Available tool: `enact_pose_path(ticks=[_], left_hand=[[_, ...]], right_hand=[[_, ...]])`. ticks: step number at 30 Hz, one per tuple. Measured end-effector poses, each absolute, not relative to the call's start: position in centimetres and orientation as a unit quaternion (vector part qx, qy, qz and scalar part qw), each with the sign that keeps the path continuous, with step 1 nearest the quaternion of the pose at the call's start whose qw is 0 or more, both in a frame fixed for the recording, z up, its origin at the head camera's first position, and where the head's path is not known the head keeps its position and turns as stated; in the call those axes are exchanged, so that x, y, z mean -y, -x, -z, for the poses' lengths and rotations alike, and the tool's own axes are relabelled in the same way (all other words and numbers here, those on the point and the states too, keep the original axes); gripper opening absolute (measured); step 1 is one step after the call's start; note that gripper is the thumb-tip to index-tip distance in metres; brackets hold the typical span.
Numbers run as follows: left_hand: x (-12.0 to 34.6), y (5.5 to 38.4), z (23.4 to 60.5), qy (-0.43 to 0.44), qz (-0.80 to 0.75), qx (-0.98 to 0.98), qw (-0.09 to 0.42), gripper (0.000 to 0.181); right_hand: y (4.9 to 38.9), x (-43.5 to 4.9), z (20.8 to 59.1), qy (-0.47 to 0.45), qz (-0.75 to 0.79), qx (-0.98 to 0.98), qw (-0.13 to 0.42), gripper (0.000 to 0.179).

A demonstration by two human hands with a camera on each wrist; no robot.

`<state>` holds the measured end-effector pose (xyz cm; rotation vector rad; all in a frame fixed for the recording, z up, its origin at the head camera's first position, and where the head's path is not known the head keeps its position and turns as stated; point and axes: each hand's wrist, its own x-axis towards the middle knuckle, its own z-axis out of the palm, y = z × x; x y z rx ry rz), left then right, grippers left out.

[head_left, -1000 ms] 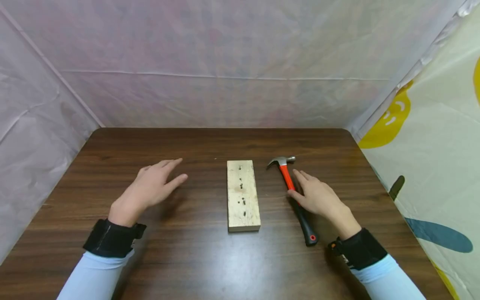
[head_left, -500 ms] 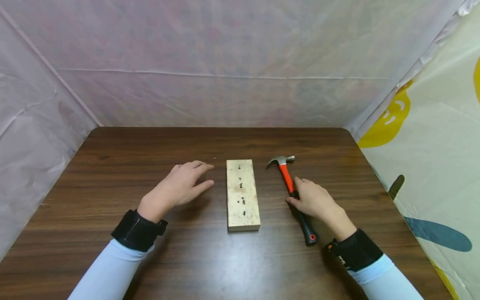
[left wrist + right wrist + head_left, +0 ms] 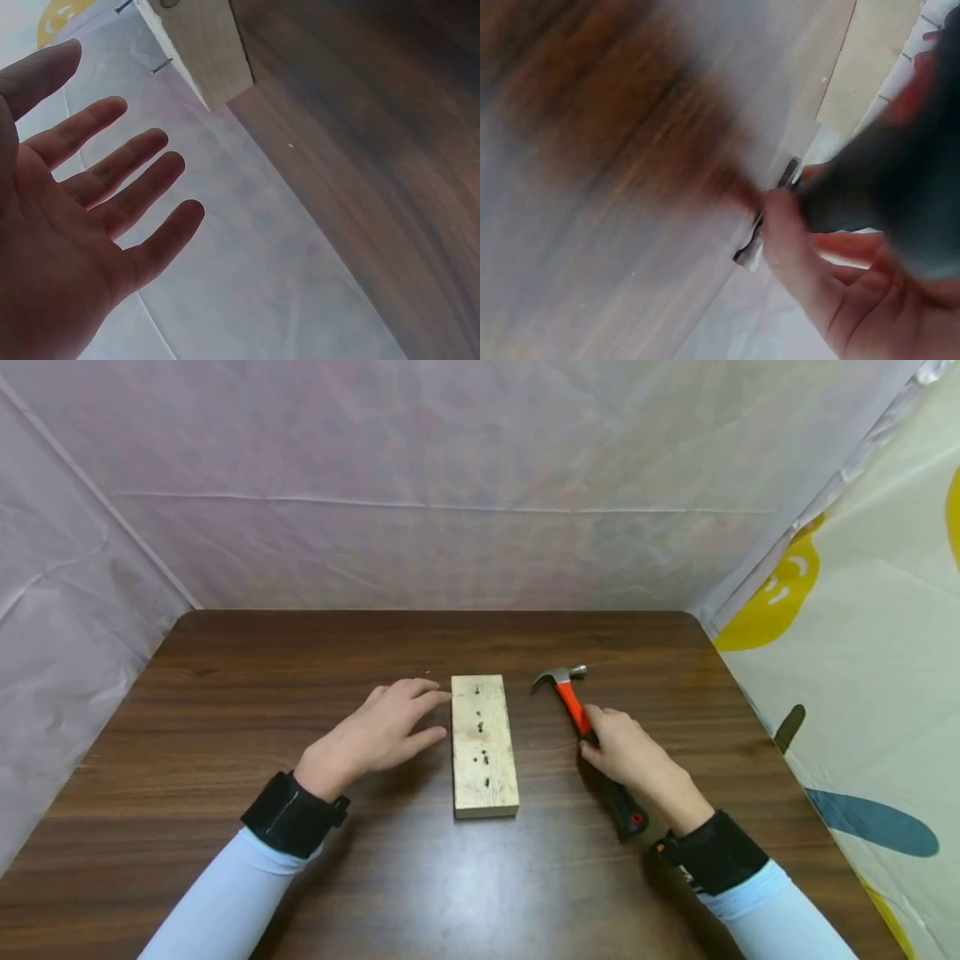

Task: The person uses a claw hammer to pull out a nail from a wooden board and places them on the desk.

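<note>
A pale wooden block [image 3: 483, 777] lies lengthwise on the brown table, dark marks dotted along its top. Seen from the left wrist, thin nails [image 3: 161, 66] stick out of the block. My left hand [image 3: 382, 727] has its fingers loosely extended, tips right at the block's left edge, holding nothing. To the right, my right hand [image 3: 626, 747] grips a claw hammer [image 3: 572, 706] around its black and red handle. The hammer's metal head [image 3: 558, 676] points away from me, and the black butt end shows below the hand. In the right wrist view, the handle [image 3: 900, 172] blurs close to the camera.
The dark wood-grain table [image 3: 300, 647] has a far edge against a hanging pale cloth [image 3: 450, 460]. A patterned cloth [image 3: 862, 693] hangs along the right side, and another pale sheet [image 3: 67, 635] is on the left.
My left hand has moved right to the block's edge. The right hand has closed around the hammer handle, and the hammer's butt end has shifted slightly right and up.
</note>
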<state>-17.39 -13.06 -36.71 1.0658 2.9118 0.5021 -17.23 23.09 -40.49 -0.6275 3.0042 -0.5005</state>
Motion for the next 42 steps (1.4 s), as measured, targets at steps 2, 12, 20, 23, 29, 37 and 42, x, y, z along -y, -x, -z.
enact_pose_path(ticks=[2, 12, 20, 23, 29, 37, 42], left_hand=[[13.0, 17.4, 36.6, -0.339, -0.157, -0.928, -0.002, 0.051], [12.8, 17.2, 36.5, -0.337, -0.154, -0.929, 0.001, 0.05], [12.8, 17.1, 36.3, -0.33, -0.151, -0.932, 0.001, 0.05], [12.8, 17.1, 36.4, -0.331, -0.149, -0.932, -0.003, 0.05], [12.9, 17.2, 36.6, -0.332, -0.154, -0.931, -0.005, 0.05], [12.9, 17.2, 37.0, -0.348, -0.161, -0.923, 0.024, 0.065], [12.9, 17.1, 37.2, -0.349, -0.159, -0.922, 0.044, 0.07]], right_hand=[[17.2, -23.0, 40.4, 0.207, 0.169, -0.964, 0.002, 0.047], [16.8, -22.5, 39.9, 0.217, 0.202, -0.954, -0.03, 0.019], [16.1, -22.6, 38.2, 0.172, 0.237, -0.951, 0.097, 0.058], [16.0, -22.6, 37.7, 0.17, 0.242, -0.948, 0.117, 0.069], [15.7, -22.5, 37.2, 0.166, 0.24, -0.951, 0.105, 0.059], [15.7, -22.5, 37.1, 0.166, 0.259, -0.948, 0.079, 0.041], [15.8, -22.7, 36.8, 0.16, 0.32, -0.93, 0.084, 0.044]])
